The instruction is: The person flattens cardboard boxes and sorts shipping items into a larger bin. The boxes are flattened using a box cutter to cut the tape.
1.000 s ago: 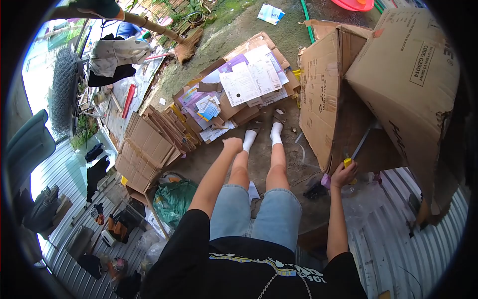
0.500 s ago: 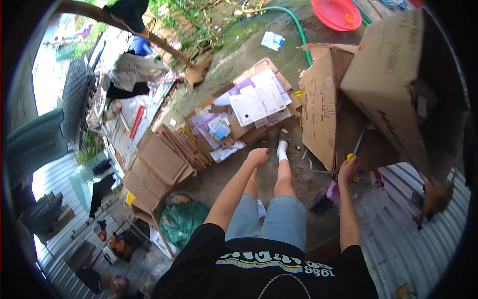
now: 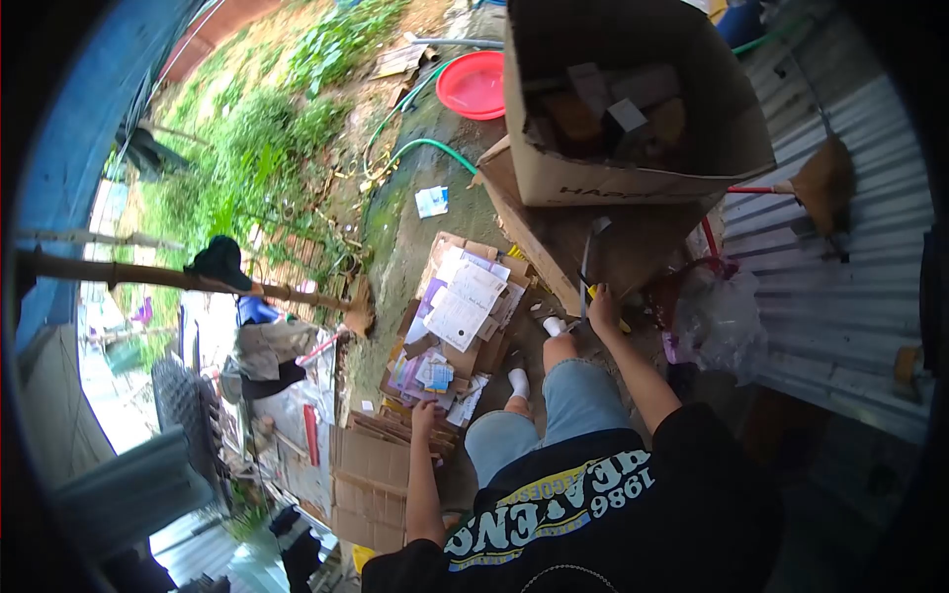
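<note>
My right hand (image 3: 601, 308) is closed round the yellow handle of a knife (image 3: 586, 259), its long thin blade pointing away from me beside a large cardboard box. My left hand (image 3: 423, 415) is at the near end of a pile of flattened cardboard (image 3: 491, 348), close to small printed cartons (image 3: 435, 374). Its fingers are too small and too much turned away to show their grip. White printed sheets (image 3: 465, 304) lie on top of the pile. Folded brown cardboard (image 3: 368, 474) lies by my left forearm.
A big open carton (image 3: 633, 183) with scraps inside stands at the upper right, above another brown box (image 3: 529, 222). Beyond are a red basin (image 3: 473, 87) and green hose (image 3: 435, 144). Corrugated metal (image 3: 840, 306) and a clear plastic bag (image 3: 720, 331) are at right.
The view has swung round to the right. My left hand has moved from in front of my legs to the near end of the cardboard pile. My right hand still holds the knife.
</note>
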Demonstrator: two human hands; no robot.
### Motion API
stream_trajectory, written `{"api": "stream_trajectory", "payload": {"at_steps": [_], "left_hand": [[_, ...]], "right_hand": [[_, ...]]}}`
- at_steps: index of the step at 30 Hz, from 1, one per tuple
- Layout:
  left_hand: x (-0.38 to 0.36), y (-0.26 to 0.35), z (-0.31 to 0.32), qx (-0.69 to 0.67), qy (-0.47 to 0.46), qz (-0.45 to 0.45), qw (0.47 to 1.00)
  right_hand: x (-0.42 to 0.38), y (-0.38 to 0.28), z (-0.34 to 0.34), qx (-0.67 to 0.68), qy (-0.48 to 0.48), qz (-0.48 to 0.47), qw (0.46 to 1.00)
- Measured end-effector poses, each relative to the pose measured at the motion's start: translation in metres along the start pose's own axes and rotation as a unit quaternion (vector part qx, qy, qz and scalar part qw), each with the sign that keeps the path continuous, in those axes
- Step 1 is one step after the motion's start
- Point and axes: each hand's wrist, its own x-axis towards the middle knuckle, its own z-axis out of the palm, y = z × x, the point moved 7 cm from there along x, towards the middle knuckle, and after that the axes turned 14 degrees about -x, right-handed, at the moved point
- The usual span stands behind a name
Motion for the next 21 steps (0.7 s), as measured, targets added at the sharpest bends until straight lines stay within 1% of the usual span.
{"api": "stream_trajectory", "payload": {"at_steps": [2, 3, 4, 5, 6, 7, 8, 9, 10, 11, 12, 13, 14, 15, 16, 18, 19, 20, 21], "left_hand": [[-0.002, -0.009, 0.016, 0.019, -0.023, -0.019, 0.999], [-0.004, 0.000, 0.033, 0.025, -0.037, -0.032, 0.998], [-0.006, 0.016, 0.047, 0.058, -0.029, -0.012, 0.998], [-0.013, 0.042, 0.073, 0.086, -0.023, 0.010, 0.996], [-0.002, 0.069, 0.093, 0.146, -0.032, 0.131, 0.980], [0.006, 0.088, 0.108, 0.157, -0.037, 0.200, 0.966], [-0.021, 0.152, 0.160, 0.165, -0.043, 0.269, 0.948], [-0.044, 0.203, 0.202, 0.125, -0.033, 0.307, 0.943], [-0.070, 0.256, 0.246, 0.113, -0.024, 0.399, 0.910], [-0.081, 0.294, 0.276, 0.102, 0.004, 0.494, 0.864], [-0.121, 0.339, 0.315, 0.049, -0.013, 0.543, 0.838], [-0.148, 0.373, 0.347, 0.062, -0.013, 0.603, 0.795], [-0.168, 0.400, 0.377, 0.056, -0.024, 0.641, 0.765], [-0.184, 0.424, 0.408, 0.045, -0.061, 0.681, 0.728], [-0.196, 0.444, 0.437, 0.046, -0.084, 0.688, 0.719], [-0.208, 0.473, 0.497, 0.087, -0.115, 0.693, 0.707], [-0.201, 0.479, 0.524, 0.123, -0.143, 0.678, 0.710], [-0.192, 0.482, 0.549, 0.160, -0.171, 0.663, 0.711], [-0.182, 0.485, 0.567, 0.169, -0.174, 0.661, 0.710]], "right_hand": [[0.006, 0.029, -0.009, 0.019, -0.007, 0.034, 0.999], [0.009, 0.045, -0.010, 0.033, -0.018, 0.053, 0.998], [0.011, 0.059, -0.015, 0.041, -0.013, 0.063, 0.997], [0.020, 0.080, -0.029, 0.062, 0.054, 0.065, 0.994], [0.022, 0.097, -0.039, 0.083, 0.114, 0.068, 0.988], [0.027, 0.119, -0.042, 0.086, 0.113, 0.076, 0.987], [0.034, 0.143, -0.058, 0.097, 0.154, 0.093, 0.979], [0.041, 0.164, -0.080, 0.107, 0.198, 0.108, 0.968], [0.047, 0.175, -0.110, 0.106, 0.204, 0.113, 0.967], [0.045, 0.187, -0.155, 0.229, 0.258, 0.134, 0.929], [0.043, 0.197, -0.196, 0.349, 0.307, 0.150, 0.873], [0.044, 0.201, -0.242, 0.320, 0.378, 0.161, 0.854], [0.048, 0.205, -0.284, 0.288, 0.446, 0.170, 0.830], [0.068, 0.220, -0.293, 0.499, 0.386, 0.202, 0.749], [0.091, 0.225, -0.296, 0.683, 0.303, 0.222, 0.627], [0.129, 0.220, -0.338, 0.749, 0.326, 0.123, 0.564], [0.147, 0.211, -0.352, 0.747, 0.330, 0.067, 0.573], [0.164, 0.205, -0.354, 0.702, 0.320, 0.052, 0.634], [0.171, 0.202, -0.348, 0.706, 0.319, 0.060, 0.630]]}}
